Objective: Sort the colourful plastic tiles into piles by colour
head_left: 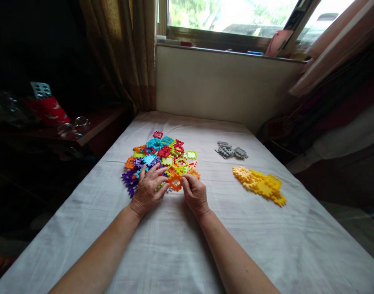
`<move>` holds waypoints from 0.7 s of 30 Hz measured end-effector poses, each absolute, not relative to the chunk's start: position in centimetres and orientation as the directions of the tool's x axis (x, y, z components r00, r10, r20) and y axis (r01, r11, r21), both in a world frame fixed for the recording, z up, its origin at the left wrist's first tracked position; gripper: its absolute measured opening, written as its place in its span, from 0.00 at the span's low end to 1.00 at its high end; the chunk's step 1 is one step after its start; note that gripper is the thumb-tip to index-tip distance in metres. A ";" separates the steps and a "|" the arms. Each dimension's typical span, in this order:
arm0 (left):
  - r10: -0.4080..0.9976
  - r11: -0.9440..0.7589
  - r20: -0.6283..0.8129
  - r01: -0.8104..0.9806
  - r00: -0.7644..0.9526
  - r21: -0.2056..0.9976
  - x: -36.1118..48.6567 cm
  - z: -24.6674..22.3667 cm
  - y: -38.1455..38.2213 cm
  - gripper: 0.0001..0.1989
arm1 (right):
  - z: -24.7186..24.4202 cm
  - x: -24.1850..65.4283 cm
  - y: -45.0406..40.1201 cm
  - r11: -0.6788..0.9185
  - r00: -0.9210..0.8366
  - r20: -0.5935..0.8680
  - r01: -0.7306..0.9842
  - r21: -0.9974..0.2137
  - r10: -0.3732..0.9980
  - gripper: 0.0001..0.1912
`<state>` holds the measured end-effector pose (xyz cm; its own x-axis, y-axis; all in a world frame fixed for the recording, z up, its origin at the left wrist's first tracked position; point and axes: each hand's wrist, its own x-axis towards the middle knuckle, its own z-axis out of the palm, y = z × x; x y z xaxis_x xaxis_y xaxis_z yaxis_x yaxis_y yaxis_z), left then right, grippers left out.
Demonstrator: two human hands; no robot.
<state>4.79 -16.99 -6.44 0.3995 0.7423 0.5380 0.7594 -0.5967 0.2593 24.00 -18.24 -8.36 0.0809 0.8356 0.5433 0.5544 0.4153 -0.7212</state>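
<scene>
A mixed pile of plastic interlocking tiles in red, blue, green, purple and orange lies on the cloth-covered table. My left hand rests on the near left of this pile, fingers spread over purple and blue tiles. Between finger and thumb, my right hand pinches an orange interlocking tile with a window-like lattice, at the pile's near edge. My left thumb and fingertips come close to that tile's left side; whether they touch it I cannot tell.
To the right lie a heap of yellow tiles and, farther back, a small group of grey tiles. A dark side table at left holds glasses and a red container. A wall and window stand behind.
</scene>
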 end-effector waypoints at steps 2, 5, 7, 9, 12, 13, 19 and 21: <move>0.739 -0.600 0.542 0.758 0.400 0.258 4.8 -6.4 -17.1 0.10 | -8.6 24.0 -18.3 0.379 0.112 0.503 0.524 -0.763 0.857 0.15; 0.740 -0.595 0.544 0.762 0.396 0.254 4.8 -6.3 -17.1 0.12 | -8.4 24.1 -18.6 0.350 0.110 0.460 0.504 -0.790 0.881 0.15; 0.745 -0.586 0.541 0.770 0.389 0.253 4.8 -6.4 -17.0 0.13 | -8.2 24.1 -18.9 0.371 0.056 0.460 0.507 -0.778 0.886 0.15; 0.750 -0.575 0.543 0.778 0.378 0.253 4.7 -6.4 -17.0 0.13 | -7.8 24.2 -19.2 0.408 -0.022 0.469 0.531 -0.742 0.883 0.16; 0.746 -0.571 0.554 0.784 0.369 0.246 4.7 -6.4 -17.1 0.13 | -7.5 24.3 -19.8 0.443 -0.111 0.482 0.608 -0.659 0.869 0.22; 0.742 -0.575 0.556 0.782 0.375 0.240 4.7 -6.3 -17.1 0.13 | -7.4 24.4 -20.0 0.442 -0.124 0.483 0.640 -0.628 0.867 0.23; 0.700 -0.647 0.550 0.729 0.455 0.221 5.4 -5.9 -17.5 0.12 | -7.8 25.5 -21.3 0.392 -0.134 0.470 0.767 -0.508 0.872 0.24; 0.694 -0.660 0.549 0.716 0.466 0.228 5.4 -5.9 -17.5 0.11 | -8.1 26.4 -21.5 0.375 -0.112 0.489 0.792 -0.482 0.865 0.25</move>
